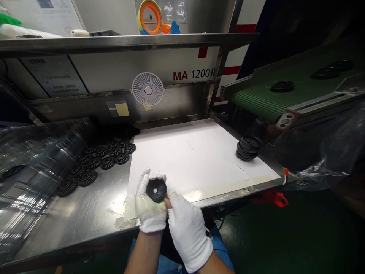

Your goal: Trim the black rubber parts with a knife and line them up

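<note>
My left hand (149,207), in a white glove, grips a black round ridged disc (156,190) with a hole at its centre, its face turned up toward me. The gloved fingers wrap round its far and left edges. My right hand (186,228), also in a white glove with the thumb tip bare, is closed at the disc's lower right rim. What its fingers pinch is hidden, though a thin dark end shows below the palm. Both hands are over the near edge of a white sheet (182,156) on the metal bench.
Several similar discs (107,162) lie in rows at left, beside clear plastic trays (37,182). A disc stack (248,148) stands at the sheet's right edge. More discs ride a green conveyor (256,99). A white fan (148,89) sits below the metal shelf (125,41).
</note>
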Action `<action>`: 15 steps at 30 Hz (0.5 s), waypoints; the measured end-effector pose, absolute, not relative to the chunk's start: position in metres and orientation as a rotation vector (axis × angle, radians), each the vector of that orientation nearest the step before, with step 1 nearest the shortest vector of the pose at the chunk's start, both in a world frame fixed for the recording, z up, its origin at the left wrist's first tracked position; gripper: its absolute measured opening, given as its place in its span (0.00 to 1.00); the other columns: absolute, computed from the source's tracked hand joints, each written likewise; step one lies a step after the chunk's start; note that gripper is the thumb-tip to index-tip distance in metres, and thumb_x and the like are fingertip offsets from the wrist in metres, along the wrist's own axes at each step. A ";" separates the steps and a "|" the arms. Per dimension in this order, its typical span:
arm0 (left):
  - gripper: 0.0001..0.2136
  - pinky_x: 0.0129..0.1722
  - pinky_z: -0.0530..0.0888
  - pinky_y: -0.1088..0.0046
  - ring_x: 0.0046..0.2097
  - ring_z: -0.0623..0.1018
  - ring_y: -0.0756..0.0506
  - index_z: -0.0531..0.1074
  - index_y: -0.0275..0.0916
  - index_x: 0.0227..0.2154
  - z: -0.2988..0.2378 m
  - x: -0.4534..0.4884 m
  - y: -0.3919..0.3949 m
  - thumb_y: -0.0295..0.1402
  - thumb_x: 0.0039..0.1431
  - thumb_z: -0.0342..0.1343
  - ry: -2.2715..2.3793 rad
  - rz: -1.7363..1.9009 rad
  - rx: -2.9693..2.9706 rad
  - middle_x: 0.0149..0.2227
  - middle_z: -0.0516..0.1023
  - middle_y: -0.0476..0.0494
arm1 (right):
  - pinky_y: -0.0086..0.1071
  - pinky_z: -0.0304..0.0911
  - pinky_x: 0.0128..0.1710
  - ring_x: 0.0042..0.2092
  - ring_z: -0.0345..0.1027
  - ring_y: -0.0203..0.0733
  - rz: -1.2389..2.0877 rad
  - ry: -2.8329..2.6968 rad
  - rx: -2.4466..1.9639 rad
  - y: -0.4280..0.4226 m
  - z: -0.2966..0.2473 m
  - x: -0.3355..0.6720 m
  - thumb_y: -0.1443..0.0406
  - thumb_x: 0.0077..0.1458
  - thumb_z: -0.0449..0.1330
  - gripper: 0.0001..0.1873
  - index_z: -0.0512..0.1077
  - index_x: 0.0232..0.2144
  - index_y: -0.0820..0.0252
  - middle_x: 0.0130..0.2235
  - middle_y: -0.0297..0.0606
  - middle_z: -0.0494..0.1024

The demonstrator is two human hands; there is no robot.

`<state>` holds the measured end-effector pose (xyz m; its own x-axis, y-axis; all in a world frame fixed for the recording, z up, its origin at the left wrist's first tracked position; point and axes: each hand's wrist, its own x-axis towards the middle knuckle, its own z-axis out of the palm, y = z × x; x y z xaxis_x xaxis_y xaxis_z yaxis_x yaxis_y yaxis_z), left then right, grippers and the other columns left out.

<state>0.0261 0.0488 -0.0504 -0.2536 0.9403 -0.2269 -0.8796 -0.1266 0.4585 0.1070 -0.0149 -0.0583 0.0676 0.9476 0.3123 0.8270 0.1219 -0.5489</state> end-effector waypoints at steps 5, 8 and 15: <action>0.08 0.46 0.72 0.63 0.30 0.73 0.52 0.72 0.39 0.37 -0.051 0.025 0.049 0.28 0.54 0.55 0.628 1.751 0.133 0.25 0.71 0.53 | 0.30 0.45 0.27 0.26 0.64 0.37 0.275 -1.794 -1.718 -0.017 -0.058 0.104 0.65 0.60 0.49 0.10 0.65 0.27 0.56 0.25 0.32 0.72; 0.08 0.46 0.72 0.64 0.30 0.73 0.52 0.72 0.39 0.37 -0.050 0.023 0.048 0.28 0.53 0.55 0.628 1.752 0.130 0.26 0.71 0.53 | 0.31 0.45 0.27 0.25 0.64 0.37 0.279 -1.792 -1.737 -0.018 -0.057 0.102 0.64 0.60 0.48 0.10 0.65 0.27 0.56 0.24 0.31 0.72; 0.08 0.43 0.74 0.65 0.30 0.73 0.52 0.71 0.37 0.35 -0.051 0.020 0.054 0.23 0.53 0.53 0.566 1.651 -0.029 0.24 0.72 0.51 | 0.31 0.45 0.27 0.27 0.66 0.38 0.267 -1.770 -1.735 -0.016 -0.057 0.107 0.64 0.61 0.49 0.10 0.67 0.29 0.54 0.26 0.31 0.73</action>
